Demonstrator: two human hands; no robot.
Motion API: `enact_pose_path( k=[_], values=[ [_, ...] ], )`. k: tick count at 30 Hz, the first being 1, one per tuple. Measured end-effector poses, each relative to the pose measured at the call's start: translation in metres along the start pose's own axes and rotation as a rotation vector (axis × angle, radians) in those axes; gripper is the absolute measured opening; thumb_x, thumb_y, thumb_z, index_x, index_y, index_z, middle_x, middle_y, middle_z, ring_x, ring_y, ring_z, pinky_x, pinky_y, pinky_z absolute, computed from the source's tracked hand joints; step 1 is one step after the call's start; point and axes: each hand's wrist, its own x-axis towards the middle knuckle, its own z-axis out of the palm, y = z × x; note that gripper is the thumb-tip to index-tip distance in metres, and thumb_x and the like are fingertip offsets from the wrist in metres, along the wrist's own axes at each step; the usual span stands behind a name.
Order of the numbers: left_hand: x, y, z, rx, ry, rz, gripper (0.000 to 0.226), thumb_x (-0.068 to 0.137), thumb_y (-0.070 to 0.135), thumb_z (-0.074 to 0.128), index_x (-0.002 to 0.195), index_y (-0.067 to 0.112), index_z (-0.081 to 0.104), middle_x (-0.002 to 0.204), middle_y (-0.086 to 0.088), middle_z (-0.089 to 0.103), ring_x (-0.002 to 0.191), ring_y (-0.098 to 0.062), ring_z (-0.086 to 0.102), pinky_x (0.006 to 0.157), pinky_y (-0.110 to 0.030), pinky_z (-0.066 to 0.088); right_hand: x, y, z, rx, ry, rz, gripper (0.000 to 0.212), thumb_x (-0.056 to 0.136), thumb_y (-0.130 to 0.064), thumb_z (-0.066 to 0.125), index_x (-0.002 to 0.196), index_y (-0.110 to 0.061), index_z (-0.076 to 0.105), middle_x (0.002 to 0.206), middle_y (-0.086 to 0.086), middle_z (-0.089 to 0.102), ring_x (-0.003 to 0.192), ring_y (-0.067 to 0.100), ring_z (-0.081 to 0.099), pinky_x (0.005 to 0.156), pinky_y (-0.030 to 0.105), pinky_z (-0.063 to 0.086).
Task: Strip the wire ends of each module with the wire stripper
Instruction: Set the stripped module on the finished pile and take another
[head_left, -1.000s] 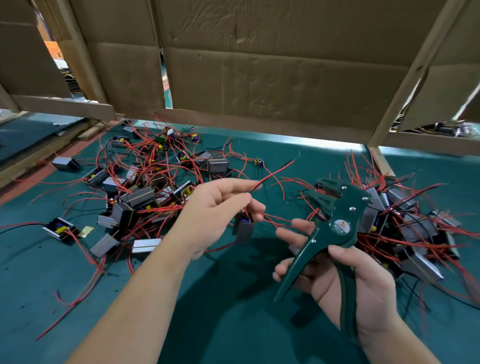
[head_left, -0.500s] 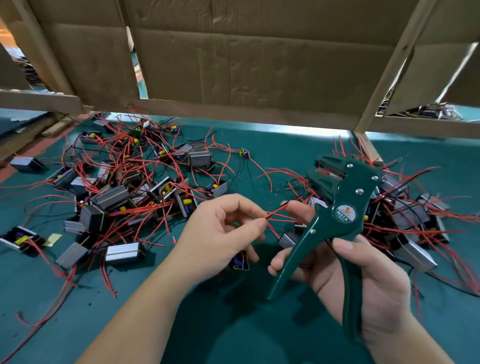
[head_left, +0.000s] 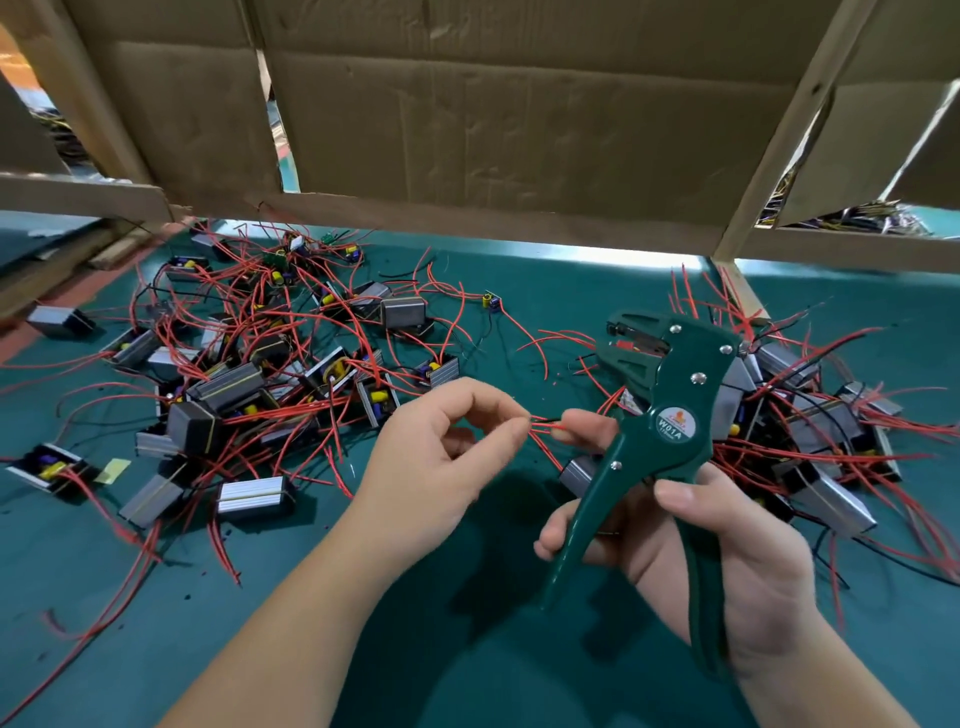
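Two bare hands hover over a teal mat. The left hand pinches thin red wires; the right hand curls round a dark green plastic wire stripper, forefinger touching those wires. Grey boxy modules lie behind in two tangled heaps, before brown cardboard walls.

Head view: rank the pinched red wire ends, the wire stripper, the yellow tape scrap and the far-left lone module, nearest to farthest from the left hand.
1. red wire ends, pinched by the left hand.
2. wire stripper, just right, in the right hand.
3. yellow tape scrap, left on the mat.
4. lone module, far left.
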Motion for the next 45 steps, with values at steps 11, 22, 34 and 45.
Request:
enact_pose_path(
  k=[11, 22, 34, 45],
  values=[
    [-0.009, -0.004, 0.006, 0.469, 0.002, 0.278, 0.003, 0.087, 0.024, 0.059, 0.088, 0.022, 0.06, 0.093, 0.013, 0.061, 0.075, -0.005, 0.057, 0.065, -0.017, 0.046, 0.002, 0.003, -0.001, 0.0, -0.008, 0.034, 0.076, 0.053, -0.023, 0.085, 0.121, 0.002, 0.06, 0.114, 0.023, 0.063, 0.071, 0.049, 0.061, 0.07, 0.059, 0.05],
    [0.002, -0.002, 0.003, -0.213, 0.285, -0.239, 0.016, 0.096, 0.018, 0.054, 0.08, 0.022, 0.056, 0.057, 0.0, 0.065, 0.067, -0.014, 0.069, 0.064, -0.023, 0.049, 0.003, 0.002, -0.006, -0.094, 0.037, 0.282, 0.075, 0.043, -0.03, 0.086, 0.111, -0.006, 0.067, 0.121, 0.035, 0.056, 0.067, 0.046, 0.063, 0.071, 0.056, 0.051],
    [0.002, 0.015, -0.014, -0.277, 0.209, -0.067, 0.013, 0.082, 0.021, 0.065, 0.082, 0.029, 0.075, 0.048, 0.007, 0.051, 0.037, -0.004, 0.033, 0.04, -0.02, 0.032, 0.001, 0.005, -0.006, -0.032, -0.098, 0.302, 0.067, 0.056, -0.024, 0.085, 0.113, 0.003, 0.063, 0.092, 0.028, 0.064, 0.07, 0.046, 0.062, 0.071, 0.056, 0.05],
    [-0.001, 0.019, -0.012, -0.293, 0.194, 0.041, 0.003, 0.073, 0.019, 0.075, 0.076, 0.02, 0.076, 0.056, -0.011, 0.051, 0.045, -0.016, 0.028, 0.048, -0.024, 0.02, 0.002, 0.007, -0.008, 0.148, -0.36, 0.298, 0.034, 0.091, -0.001, 0.052, 0.122, 0.012, 0.049, 0.109, 0.032, 0.06, 0.094, 0.044, 0.064, 0.084, 0.049, 0.052]
  ],
)
